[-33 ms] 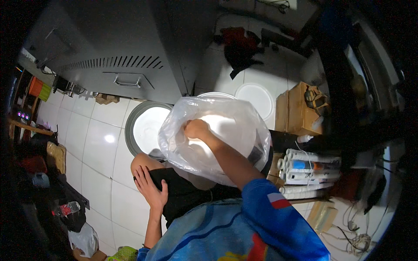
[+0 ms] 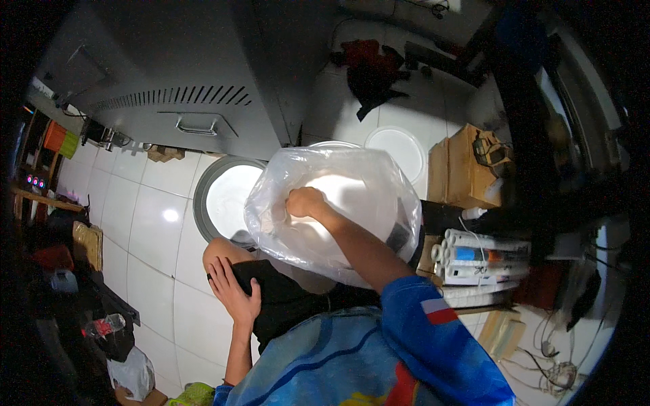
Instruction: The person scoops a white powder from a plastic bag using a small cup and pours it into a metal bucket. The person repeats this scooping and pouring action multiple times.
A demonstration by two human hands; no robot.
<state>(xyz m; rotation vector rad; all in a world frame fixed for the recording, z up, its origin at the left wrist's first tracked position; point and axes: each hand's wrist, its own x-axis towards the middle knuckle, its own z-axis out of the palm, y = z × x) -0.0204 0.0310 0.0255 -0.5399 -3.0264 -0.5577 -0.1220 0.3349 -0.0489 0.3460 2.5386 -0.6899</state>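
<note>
A large clear plastic bag [image 2: 271, 169] stands wide-mouthed before me, lining a round container whose sides it mostly hides. Something smooth and white [image 2: 355, 210] fills it; whether powder or liquid, I cannot tell. My right hand [image 2: 306, 203] reaches inside near the bag's left wall, fingers curled closed; whatever they grip, if anything, is hidden. Over my bent left knee lies my left hand [image 2: 233, 292], open with fingers spread, holding nothing. Just left of the bag, a grey round tub [image 2: 201, 203] holds more white material [image 2: 233, 196].
A grey metal cabinet [image 2: 196, 61] with vents and a handle stands ahead. Beyond the bag a round white lid [image 2: 398, 152] lies on the tiles, with dark cloth [image 2: 372, 74] farther off. Right are a cardboard box [image 2: 464, 169] and bundled white rolls [image 2: 481, 257]; left, a plastic bottle [image 2: 105, 326].
</note>
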